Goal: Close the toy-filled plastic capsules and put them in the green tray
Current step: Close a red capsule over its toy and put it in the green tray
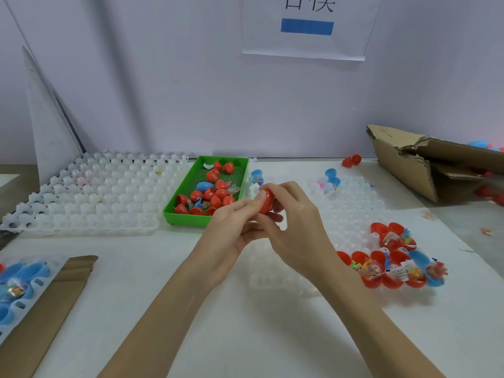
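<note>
Both hands meet above the middle of the table around one red capsule (267, 202). My left hand (231, 227) pinches it from the left, and my right hand (290, 222) wraps over it from the right; most of the capsule is hidden by fingers. Just behind and to the left stands the green tray (180, 214), holding several closed red capsules and a blue one (204, 186). On the clear holder at the right, several open red capsules with toys (381, 266) sit in a row, with an open blue capsule (433, 271) at its end.
A large white cell tray (90, 192) lies at the back left. Clear cell trays (349, 203) spread under and right of my hands. A torn cardboard box (425, 165) stands at the back right. Blue capsules in a holder (16, 285) and cardboard (62, 290) occupy the near left.
</note>
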